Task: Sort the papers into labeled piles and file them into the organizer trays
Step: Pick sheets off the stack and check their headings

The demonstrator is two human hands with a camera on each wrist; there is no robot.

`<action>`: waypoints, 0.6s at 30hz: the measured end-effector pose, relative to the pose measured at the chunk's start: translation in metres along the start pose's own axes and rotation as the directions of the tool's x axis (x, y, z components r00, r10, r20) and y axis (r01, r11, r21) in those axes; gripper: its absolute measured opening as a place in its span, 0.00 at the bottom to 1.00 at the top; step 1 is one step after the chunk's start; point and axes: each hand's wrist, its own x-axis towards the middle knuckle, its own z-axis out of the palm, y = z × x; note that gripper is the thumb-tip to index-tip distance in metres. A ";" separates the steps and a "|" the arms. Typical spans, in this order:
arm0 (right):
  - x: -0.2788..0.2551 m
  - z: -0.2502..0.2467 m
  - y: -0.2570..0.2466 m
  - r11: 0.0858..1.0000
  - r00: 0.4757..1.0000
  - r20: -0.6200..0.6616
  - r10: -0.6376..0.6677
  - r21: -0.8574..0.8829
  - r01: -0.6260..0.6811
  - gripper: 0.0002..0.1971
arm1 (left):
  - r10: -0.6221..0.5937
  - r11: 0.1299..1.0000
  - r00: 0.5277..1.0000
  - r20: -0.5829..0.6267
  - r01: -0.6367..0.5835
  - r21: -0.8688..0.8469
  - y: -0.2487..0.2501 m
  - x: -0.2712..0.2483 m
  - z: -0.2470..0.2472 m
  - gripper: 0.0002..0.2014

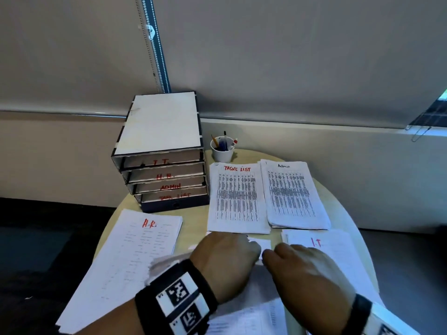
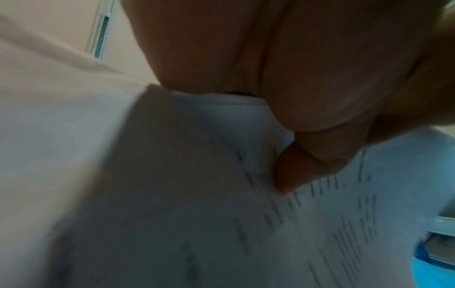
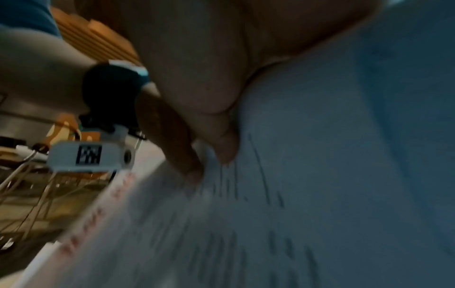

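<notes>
While both worked the near stack, left hand (image 1: pixel 225 258) and right hand (image 1: pixel 303 274) lay knuckles-up on unsorted papers (image 1: pixel 254 315) at table's front edge. Fingers curled, tips pinching a printed sheet per wrist views; blurred, so grip not certain. Beyond: H.R. pile (image 1: pixel 135 247) to left, I.T. pile (image 1: pixel 321 245) to right w/ right hand over its near corner, Tasks List pile (image 1: pixel 235 197) & Admin pile (image 1: pixel 294 194) farther back, organizer trays (image 1: pixel 164 170) at back left, all w/ labeled slots. Pen cup (image 1: pixel 222 149) just beside. Risks, as judged: two sheets lifted as one → misfiled; I.T. pile dragged askew by the wrist; H.R. pile, overhanging table (image 1: pixel 193 228) edge, could slide off if nudged.
</notes>
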 end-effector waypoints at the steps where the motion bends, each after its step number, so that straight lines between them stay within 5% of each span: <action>1: -0.001 0.005 0.007 1.000 1.000 0.028 0.007 0.026 -0.008 0.07 | -0.011 1.000 1.000 0.005 0.011 -0.004 -0.001 0.000 0.001 0.06; 5: -0.011 0.033 0.062 0.981 0.966 0.211 0.150 0.091 -0.172 0.07 | -0.138 0.990 0.990 0.012 0.139 -0.038 -0.038 -0.004 0.025 0.05; 8: -0.015 0.050 0.124 0.907 0.912 0.305 0.275 0.232 -0.351 0.10 | -0.399 0.908 0.916 0.048 0.402 -0.116 -0.079 -0.022 0.051 0.04; 11: -0.017 0.063 0.172 0.673 0.801 0.431 0.415 0.447 -0.589 0.14 | -0.560 0.810 0.826 0.064 0.562 -0.169 -0.098 -0.042 0.083 0.04; 14: -0.004 0.099 0.195 0.424 0.695 0.496 0.520 0.557 -0.715 0.12 | -0.449 0.848 0.864 0.226 0.492 -0.198 -0.070 -0.047 0.146 0.20; 15: 0.004 0.115 0.196 0.334 0.660 0.503 0.558 0.592 -0.734 0.10 | -0.477 0.836 0.833 0.279 0.528 -0.149 -0.055 -0.047 0.165 0.25; 18: 0.040 0.166 0.189 0.082 0.580 0.534 0.615 0.689 -0.720 0.08 | -0.540 0.758 0.673 0.505 0.650 -0.056 -0.038 -0.052 0.240 0.21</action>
